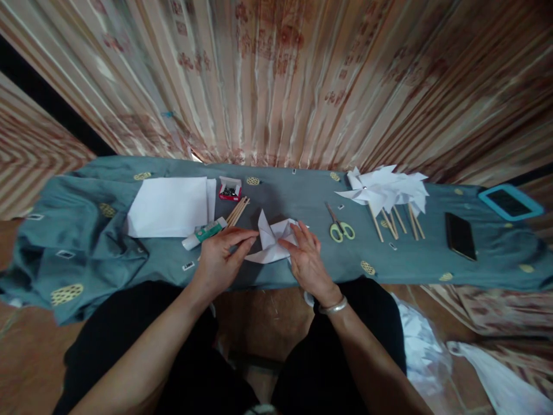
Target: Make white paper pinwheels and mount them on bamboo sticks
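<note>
A person in black trousers (345, 351) sits at a cloth-covered worktop (298, 184), a half-folded white pinwheel (271, 246) on the cloth straight ahead of me, between the two hands. The right hand (306, 251), a silver bracelet (333, 306) at its wrist, grips the folds, thumb across the paper near its middle. The left hand (227, 253) has thumb and forefinger drawn together at the pinwheel's left edge; whether they pinch the paper, I cannot tell. To the person's left lie white sheets (168, 207), a green-and-white tube (207, 231), a bundle of sticks (237, 211) and an open red box (230, 190) of small dark pieces. To the right rest scissors (336, 220), a pile of stick-mounted pinwheels (389, 193), a phone (460, 236) and a blue-framed tablet (510, 202). A patterned curtain (280, 86) hangs behind.
</note>
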### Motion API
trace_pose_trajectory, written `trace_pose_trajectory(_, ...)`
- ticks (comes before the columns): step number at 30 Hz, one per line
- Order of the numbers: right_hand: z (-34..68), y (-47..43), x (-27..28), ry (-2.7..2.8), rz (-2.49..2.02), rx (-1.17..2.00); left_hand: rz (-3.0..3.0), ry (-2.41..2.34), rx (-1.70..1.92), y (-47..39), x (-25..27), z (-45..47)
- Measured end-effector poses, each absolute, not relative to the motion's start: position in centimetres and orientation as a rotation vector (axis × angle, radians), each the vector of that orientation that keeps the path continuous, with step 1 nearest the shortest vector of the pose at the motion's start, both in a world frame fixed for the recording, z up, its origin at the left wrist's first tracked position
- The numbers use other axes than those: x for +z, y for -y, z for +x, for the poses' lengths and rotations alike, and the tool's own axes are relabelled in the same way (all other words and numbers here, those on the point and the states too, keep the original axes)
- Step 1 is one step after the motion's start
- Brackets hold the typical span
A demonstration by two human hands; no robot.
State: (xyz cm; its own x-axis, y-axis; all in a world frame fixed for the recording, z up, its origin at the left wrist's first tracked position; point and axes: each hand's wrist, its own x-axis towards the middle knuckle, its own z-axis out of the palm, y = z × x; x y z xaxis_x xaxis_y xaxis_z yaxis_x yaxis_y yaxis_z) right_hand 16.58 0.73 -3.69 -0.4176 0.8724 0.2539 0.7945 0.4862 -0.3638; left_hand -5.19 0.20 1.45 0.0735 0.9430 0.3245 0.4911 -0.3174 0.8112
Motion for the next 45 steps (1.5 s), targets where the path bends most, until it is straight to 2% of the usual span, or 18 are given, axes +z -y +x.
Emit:
trace_pose_trajectory(10, 16.0, -1.0, -4.2, 2.295, -1.388, 0.292, 1.802, -1.394, 1.202, -0.1, 1.9, -5.3)
trace_pose_trajectory(21, 18.1, -3.5, -4.6, 1.776, -1.275, 0.861, 1.824, -1.452, 1.187, -0.5, 0.8, -5.5)
trace_pose_trajectory(29, 20.5, -3.6, -3.3, 1.519, -1.587, 0.705, 1.816, -1.471, 1.154, -0.4, 0.5, -5.7)
trace_pose_trajectory(38, 19.2, -2.5, -3.0, 1.845, -1.644, 0.707, 1.71, -1.456, 1.0, 0.0, -1.4, -4.6)
trace_pose_trajectory(45, 18.6, -2.8, -2.5, 1.57, -1.548, 0.732, 1.371, -1.374, 1.13, 0.1, -2.7, -3.5)
